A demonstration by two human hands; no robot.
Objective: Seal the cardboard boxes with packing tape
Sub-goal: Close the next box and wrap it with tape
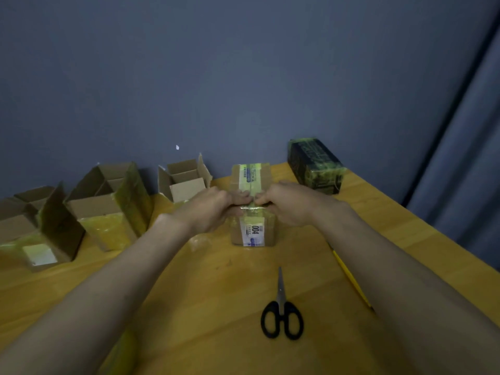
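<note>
Box [253,212] under my grip sits mid-tabletop [205,293], just beyond the scissors [281,312] lying nearest me. My left hand [209,209] and right hand [288,204] meet at its near top edge, fingers curled down, pinching clear tape [250,209] against the cardboard. Tape already runs along its top seam, so I judge this one nearly sealed. Left of my grip stand three open boxes [108,201], flaps up, not yet done. Right of it and farther back lies a dark wrapped package [315,165]. My fingertips hide the tape's end, and I see no roll.
</note>
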